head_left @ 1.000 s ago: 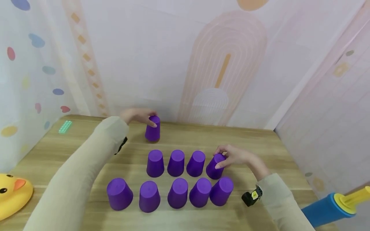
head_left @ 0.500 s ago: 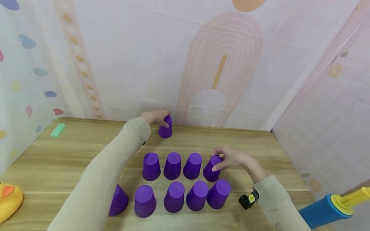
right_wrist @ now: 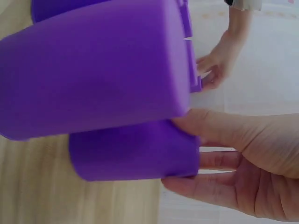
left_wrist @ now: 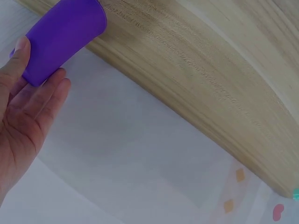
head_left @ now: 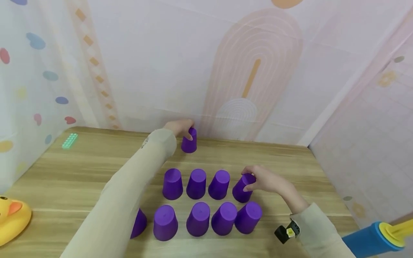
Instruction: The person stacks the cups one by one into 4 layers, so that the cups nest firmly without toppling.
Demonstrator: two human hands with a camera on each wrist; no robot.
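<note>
Purple plastic cups look light, stiff, slick: left hand (head_left: 179, 127) pinches the twelve-o'clock cup (head_left: 189, 141) top, right hand (head_left: 266, 180) clasps the three-o'clock cup (head_left: 242, 189) crown

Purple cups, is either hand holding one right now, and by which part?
Both. The left hand holds the lone far cup by its closed top; the right hand holds the middle row's rightmost cup round its upper side.

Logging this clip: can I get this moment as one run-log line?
left hand: holds lone far cup | right hand: holds right-end cup of middle row | cups inverted on wooden table
</note>
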